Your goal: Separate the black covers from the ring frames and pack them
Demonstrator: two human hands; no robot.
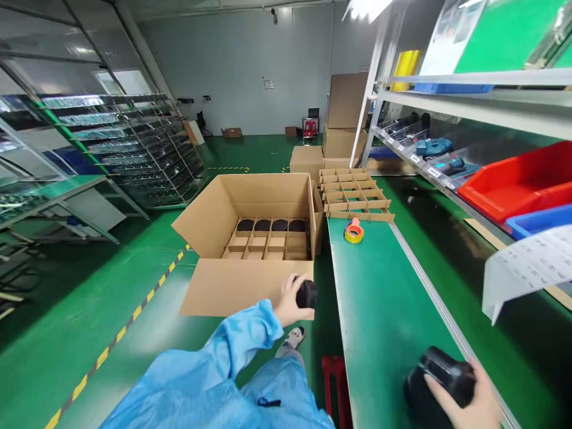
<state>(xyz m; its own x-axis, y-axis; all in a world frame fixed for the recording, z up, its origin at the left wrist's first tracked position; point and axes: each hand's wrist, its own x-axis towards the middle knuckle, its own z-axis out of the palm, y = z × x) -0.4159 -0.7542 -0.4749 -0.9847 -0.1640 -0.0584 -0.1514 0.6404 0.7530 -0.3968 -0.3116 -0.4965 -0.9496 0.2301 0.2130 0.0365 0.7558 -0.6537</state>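
My left hand (290, 302), in a light blue sleeve, is closed round a small black round part (307, 294) and holds it over the near flap of an open cardboard box (250, 208). The box has a cardboard grid inside, and its back row holds several black round parts (270, 225). My right hand (465, 405) grips a larger black part (440, 381) that rests on the green conveyor belt (384, 298) at the lower right.
A roll of yellow tape (354, 231) and spare cardboard dividers (355, 193) lie farther along the belt. Shelves with red and blue bins (518, 185) run on the right. A red stool (335, 381) stands by my legs. Racks of trays (134, 143) stand at left, more boxes behind.
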